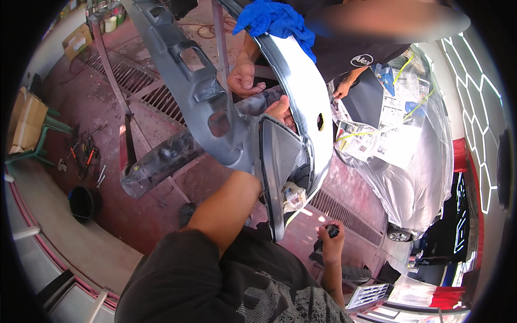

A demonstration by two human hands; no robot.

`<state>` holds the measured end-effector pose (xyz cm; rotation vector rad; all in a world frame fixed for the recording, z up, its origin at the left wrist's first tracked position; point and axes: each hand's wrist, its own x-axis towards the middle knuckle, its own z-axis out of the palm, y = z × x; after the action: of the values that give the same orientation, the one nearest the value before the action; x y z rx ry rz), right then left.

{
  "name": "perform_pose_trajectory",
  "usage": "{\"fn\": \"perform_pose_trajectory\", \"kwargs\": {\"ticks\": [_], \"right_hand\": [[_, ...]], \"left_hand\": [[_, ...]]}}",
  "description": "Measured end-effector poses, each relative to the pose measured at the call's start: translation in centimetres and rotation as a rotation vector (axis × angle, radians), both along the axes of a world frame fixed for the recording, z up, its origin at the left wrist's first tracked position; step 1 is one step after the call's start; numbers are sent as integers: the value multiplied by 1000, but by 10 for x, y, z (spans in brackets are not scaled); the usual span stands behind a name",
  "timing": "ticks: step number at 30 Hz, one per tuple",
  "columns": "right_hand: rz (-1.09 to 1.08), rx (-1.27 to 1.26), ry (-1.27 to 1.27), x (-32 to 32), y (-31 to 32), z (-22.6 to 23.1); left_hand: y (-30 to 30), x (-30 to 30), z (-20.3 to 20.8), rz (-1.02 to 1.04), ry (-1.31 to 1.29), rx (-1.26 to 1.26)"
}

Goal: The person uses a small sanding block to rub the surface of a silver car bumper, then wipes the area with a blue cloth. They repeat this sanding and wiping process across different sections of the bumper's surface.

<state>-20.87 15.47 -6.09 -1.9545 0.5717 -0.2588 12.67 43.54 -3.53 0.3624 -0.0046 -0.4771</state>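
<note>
A car bumper with a glossy white outer face [316, 91] and a grey plastic inner side [215, 134] stands in front of me. My left arm reaches in behind its grey part, and my left hand [281, 112] shows beyond, fingers curled against the bumper's inner side. The grey part hides some of the arm. A dark, long trim piece [273, 177] runs along the near end of the bumper, with crumpled paper [294, 197] beside it. Low on the right, my right hand [333, 242] is closed around a black object [332, 231] whose kind I cannot make out.
Across the bumper a co-worker's hand [245, 78] hangs near its inner side; a blue cloth [277, 24] drapes over the top. A car under plastic sheeting [398, 177] stands right. Hand tools [89, 153], a black bucket [84, 204] and floor grates [344, 215] lie around.
</note>
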Motion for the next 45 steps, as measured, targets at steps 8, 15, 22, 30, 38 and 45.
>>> {"fn": "perform_pose_trajectory", "kwargs": {"ticks": [8, 15, 22, 30, 38, 45], "right_hand": [[19, -70, -19, 13, -8, 5], [20, -35, -21, 12, -6, 10], [-1, -41, 4, 2, -7, 3], [-34, -35, -2, 2, -1, 5], [-13, 2, 2, 13, -3, 10], [14, -31, 21, 24, -6, 8]], "left_hand": [[5, 3, 5, -13, 26, 49], [7, 2, 10, -14, 37, 80], [6, 2, 13, -18, 47, 113], [7, 1, 22, -29, 68, 155], [3, 14, 0, -28, -2, 197], [-1, 5, 12, 7, 108, 86]]}}
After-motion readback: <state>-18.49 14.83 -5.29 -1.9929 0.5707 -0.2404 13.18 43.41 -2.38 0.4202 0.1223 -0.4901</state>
